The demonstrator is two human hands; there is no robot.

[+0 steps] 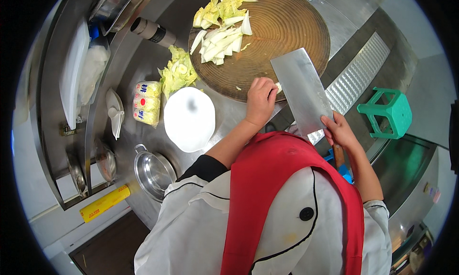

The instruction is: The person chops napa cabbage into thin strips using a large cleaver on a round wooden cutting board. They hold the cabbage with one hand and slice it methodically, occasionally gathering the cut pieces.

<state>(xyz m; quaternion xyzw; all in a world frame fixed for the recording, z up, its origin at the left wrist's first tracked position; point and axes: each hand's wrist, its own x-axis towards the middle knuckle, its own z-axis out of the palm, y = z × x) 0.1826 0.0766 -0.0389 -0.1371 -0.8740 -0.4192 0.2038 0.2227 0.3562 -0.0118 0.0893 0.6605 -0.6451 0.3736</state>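
My right hand (pixel 337 128) grips the handle of a broad-bladed Chinese cleaver (pixel 303 90). Its blade lies over the near edge of a round wooden chopping block (pixel 283 27). Beside the blade, the bent fingers of my left hand (pixel 261 97) pinch a small pale vegetable piece (pixel 279 87), partly hidden by the fingers. Cut white stems of napa cabbage (pixel 222 45) are heaped on the block's left side, with yellow leaf pieces (pixel 229 6) behind them. More cabbage leaves (pixel 177 70) lie on the steel counter against the block.
Left of my left arm are a white plate (pixel 189 121), a wrapped yellow package (pixel 147 103) and a steel pot (pixel 154 171). A brown bottle (pixel 153 31) lies beyond. Steel shelving (pixel 96 67) borders the left. A green stool (pixel 389 112) and perforated drain cover (pixel 358 70) are on the right.
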